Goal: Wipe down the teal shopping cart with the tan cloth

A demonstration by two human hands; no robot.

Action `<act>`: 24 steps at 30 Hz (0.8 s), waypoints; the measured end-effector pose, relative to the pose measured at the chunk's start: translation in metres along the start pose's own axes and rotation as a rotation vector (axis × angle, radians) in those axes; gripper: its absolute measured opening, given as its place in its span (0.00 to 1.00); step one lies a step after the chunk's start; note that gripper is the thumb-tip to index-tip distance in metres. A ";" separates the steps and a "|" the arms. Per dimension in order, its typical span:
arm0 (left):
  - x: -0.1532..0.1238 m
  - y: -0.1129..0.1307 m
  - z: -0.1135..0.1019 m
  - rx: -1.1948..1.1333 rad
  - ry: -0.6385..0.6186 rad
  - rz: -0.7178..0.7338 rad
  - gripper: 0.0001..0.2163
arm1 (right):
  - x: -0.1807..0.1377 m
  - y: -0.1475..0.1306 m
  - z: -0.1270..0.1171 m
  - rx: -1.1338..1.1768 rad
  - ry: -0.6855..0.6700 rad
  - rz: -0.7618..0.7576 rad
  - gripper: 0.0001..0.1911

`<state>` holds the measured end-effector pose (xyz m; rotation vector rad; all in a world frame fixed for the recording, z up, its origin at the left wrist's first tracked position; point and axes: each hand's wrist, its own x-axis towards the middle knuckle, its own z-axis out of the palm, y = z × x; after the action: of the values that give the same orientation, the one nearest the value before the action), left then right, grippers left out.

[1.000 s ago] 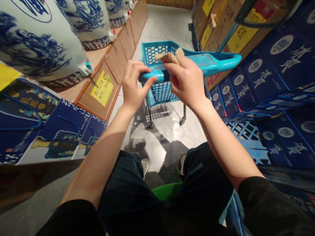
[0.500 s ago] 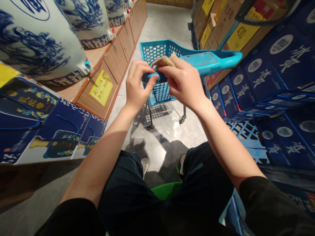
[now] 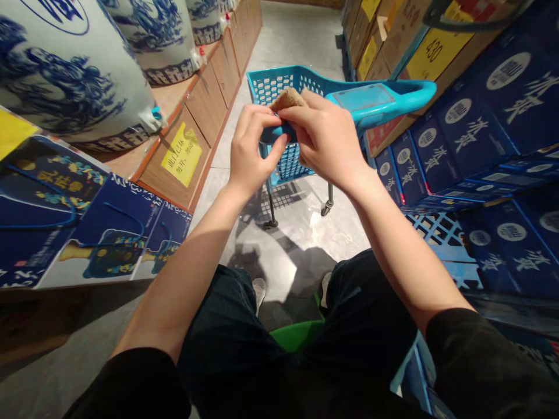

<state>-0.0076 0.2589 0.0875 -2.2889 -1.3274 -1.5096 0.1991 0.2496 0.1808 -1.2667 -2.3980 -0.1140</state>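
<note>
A tan, rough-textured cloth (image 3: 288, 100) sticks up between my two hands, above a blue shopping cart (image 3: 345, 110). My right hand (image 3: 325, 137) is closed, pinching the cloth, its fingertips close to those of my left hand. With thumb and fingers curled round it, my left hand (image 3: 253, 145) grips a rounded dark blue piece (image 3: 273, 135) at the near side of the cart; whether this is part of the cart's rim I cannot tell. My fingers hide much of the cloth and of the cart's near edge.
Large blue-and-white jars (image 3: 82, 75) stand on a wooden cabinet (image 3: 201, 116) at left, with blue gift boxes (image 3: 117, 227) nearer. Stacked blue cartons (image 3: 471, 134) line the right side. Between my legs shows a green seat (image 3: 297, 336). Grey floor (image 3: 297, 35) runs ahead.
Both hands have shifted slightly to the right in view. The cloth is now bunched higher between them, and my left thumb covers a different part of the blue piece.
</note>
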 end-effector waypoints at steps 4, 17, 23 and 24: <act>0.002 0.002 -0.003 -0.005 -0.022 0.009 0.24 | 0.008 0.027 -0.004 -0.037 0.131 0.117 0.25; 0.004 -0.004 -0.013 -0.053 -0.056 -0.010 0.23 | -0.008 0.025 0.025 0.168 0.149 -0.035 0.29; 0.003 -0.006 -0.006 -0.225 0.027 0.011 0.28 | -0.011 0.043 0.086 0.251 0.391 -0.123 0.23; 0.003 -0.007 -0.005 -0.261 0.038 0.022 0.28 | -0.010 0.044 0.095 0.280 0.416 -0.169 0.23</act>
<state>-0.0160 0.2628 0.0900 -2.3985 -1.1511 -1.8052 0.2085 0.2925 0.0849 -0.8205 -2.0685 -0.0787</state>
